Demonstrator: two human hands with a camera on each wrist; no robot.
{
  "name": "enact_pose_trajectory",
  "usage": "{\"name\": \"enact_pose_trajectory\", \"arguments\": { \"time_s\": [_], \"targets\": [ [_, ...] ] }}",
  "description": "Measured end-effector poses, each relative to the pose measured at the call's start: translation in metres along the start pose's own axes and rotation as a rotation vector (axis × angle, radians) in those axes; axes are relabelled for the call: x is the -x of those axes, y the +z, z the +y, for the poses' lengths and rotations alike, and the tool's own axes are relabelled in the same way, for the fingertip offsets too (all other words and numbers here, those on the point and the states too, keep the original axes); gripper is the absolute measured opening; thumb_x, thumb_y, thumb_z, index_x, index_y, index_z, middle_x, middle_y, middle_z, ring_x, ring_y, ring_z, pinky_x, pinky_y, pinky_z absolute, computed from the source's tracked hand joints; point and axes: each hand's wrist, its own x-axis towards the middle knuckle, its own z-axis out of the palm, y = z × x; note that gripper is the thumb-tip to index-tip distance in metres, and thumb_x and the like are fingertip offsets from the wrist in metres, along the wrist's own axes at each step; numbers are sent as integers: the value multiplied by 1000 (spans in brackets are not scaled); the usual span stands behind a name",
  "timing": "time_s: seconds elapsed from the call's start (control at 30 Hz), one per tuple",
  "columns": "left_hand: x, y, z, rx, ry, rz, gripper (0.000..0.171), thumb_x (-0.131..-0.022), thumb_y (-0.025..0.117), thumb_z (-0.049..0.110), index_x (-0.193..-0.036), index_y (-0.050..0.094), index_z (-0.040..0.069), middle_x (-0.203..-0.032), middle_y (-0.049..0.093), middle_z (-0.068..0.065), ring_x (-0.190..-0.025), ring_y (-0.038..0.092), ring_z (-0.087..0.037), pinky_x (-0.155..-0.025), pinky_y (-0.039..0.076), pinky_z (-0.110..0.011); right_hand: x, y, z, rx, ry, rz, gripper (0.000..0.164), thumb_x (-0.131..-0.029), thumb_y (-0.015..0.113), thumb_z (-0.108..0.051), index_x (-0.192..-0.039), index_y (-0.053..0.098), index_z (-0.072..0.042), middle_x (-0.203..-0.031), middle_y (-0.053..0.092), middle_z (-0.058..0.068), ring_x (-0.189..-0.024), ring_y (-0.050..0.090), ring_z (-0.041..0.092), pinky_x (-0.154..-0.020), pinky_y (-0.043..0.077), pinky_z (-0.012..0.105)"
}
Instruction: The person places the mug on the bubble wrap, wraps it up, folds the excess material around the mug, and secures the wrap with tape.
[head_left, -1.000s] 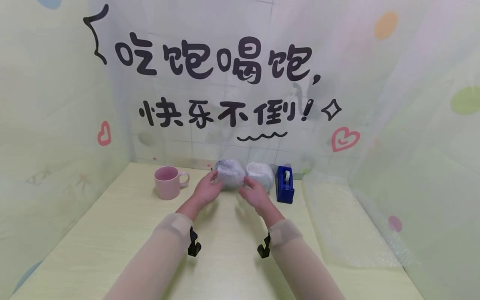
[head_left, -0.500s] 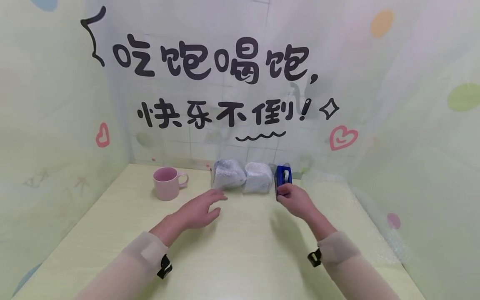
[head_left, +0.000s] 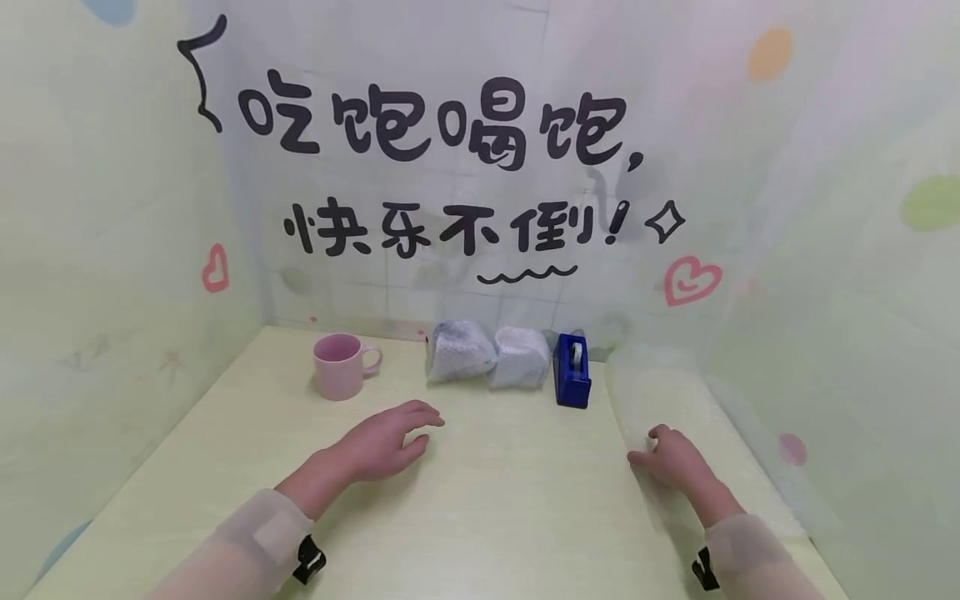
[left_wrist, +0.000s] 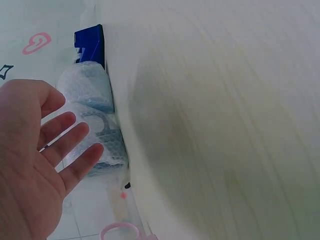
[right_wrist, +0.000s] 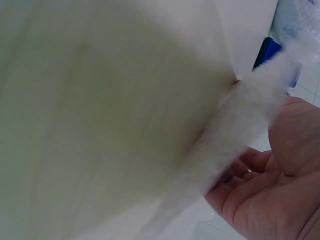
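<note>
My right hand (head_left: pixel 678 464) grips the left edge of a clear sheet of bubble wrap (head_left: pixel 663 387) on the right side of the table. In the right wrist view that bubble wrap (right_wrist: pixel 237 127) is raised off the tabletop at its edge, and my fingers (right_wrist: pixel 235 192) curl behind it. My left hand (head_left: pixel 378 446) hovers over the middle-left of the table, holding nothing. Its fingers look loosely bent in the left wrist view. Beyond it, two bundles wrapped in bubble wrap, a left one (head_left: pixel 459 352) and a right one (head_left: pixel 521 358), sit side by side against the back wall.
A blue tape dispenser (head_left: pixel 573 373) stands just right of the bundles. At the back left is a pink mug (head_left: pixel 337 367), its handle to the right. Printed sheeting (head_left: pixel 480 167) encloses the pale wooden table (head_left: pixel 480 500) at the back and sides.
My hands have parted from the left bundle. My right hand touched the tape dispenser, then moved right and took the bubble wrap's edge. My left hand drew back toward me.
</note>
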Motion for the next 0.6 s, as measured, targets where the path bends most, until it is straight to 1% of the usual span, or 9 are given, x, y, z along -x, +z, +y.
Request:
{"name": "enact_pose_trajectory", "arguments": {
  "time_s": [0.03,0.13,0.23,0.27,0.3,0.4,0.47,0.53,0.6],
  "targets": [
    [0,0,1,3,0,2,35,-106,60,9,-140,71,7,-147,68,-12,-137,67,-35,-113,55,-55,1,2,3,-11,-7,13,64,-98,72,-22,-139,50,22,-106,71,26,-96,69,35,-91,58,56],
    [1,0,2,2,2,11,35,-106,60,8,-139,71,7,-147,68,-12,-137,66,-36,-114,55,-56,2,4,6,-72,-29,29,66,-95,63,-8,-152,42,20,-87,66,14,-74,63,24,-74,55,46],
    [2,2,1,6,0,18,35,-106,60,8,-140,71,7,-146,68,-12,-137,66,-36,-115,54,-56,5,2,8,-130,-20,38,69,-96,58,-3,-160,38,14,-73,54,4,-59,48,15,-61,44,34],
    [2,3,1,6,0,20,35,-106,60,8,-140,71,7,-146,68,-12,-137,66,-36,-115,54,-56,6,1,8,-139,-27,49,69,-97,57,-2,-162,36,13,-73,51,4,-59,45,15,-60,41,32],
    [2,3,0,4,0,23,35,-106,60,8,-140,71,7,-145,69,-11,-136,67,-35,-114,54,-56,8,1,8,-141,-42,70,69,-98,57,-3,-163,36,11,-76,50,5,-59,45,15,-59,41,31],
    [3,4,-2,-3,-3,34,35,-106,61,8,-139,71,7,-143,69,-10,-135,67,-35,-113,55,-55,14,-2,0,-113,-121,170,68,-99,57,-3,-164,41,4,-86,47,11,-64,43,16,-60,39,31],
    [4,4,-4,-7,-4,43,35,-105,61,8,-139,71,7,-143,70,-10,-135,67,-34,-113,55,-55,20,-4,-11,-67,-199,238,67,-99,58,-3,-164,44,-1,-95,46,13,-65,42,16,-59,39,30],
    [4,3,-5,-10,-6,51,35,-105,61,8,-139,71,8,-143,70,-9,-135,67,-34,-114,55,-54,26,-7,-26,-16,-276,302,65,-99,60,-1,-163,49,-4,-98,47,14,-61,40,15,-54,38,28],
    [4,2,-7,-11,-7,61,35,-106,61,7,-140,71,8,-143,70,-9,-136,67,-34,-115,54,-54,33,-8,-44,45,-382,361,61,-98,64,1,-158,57,-5,-99,50,12,-58,37,11,-50,36,26]
  ]
}}
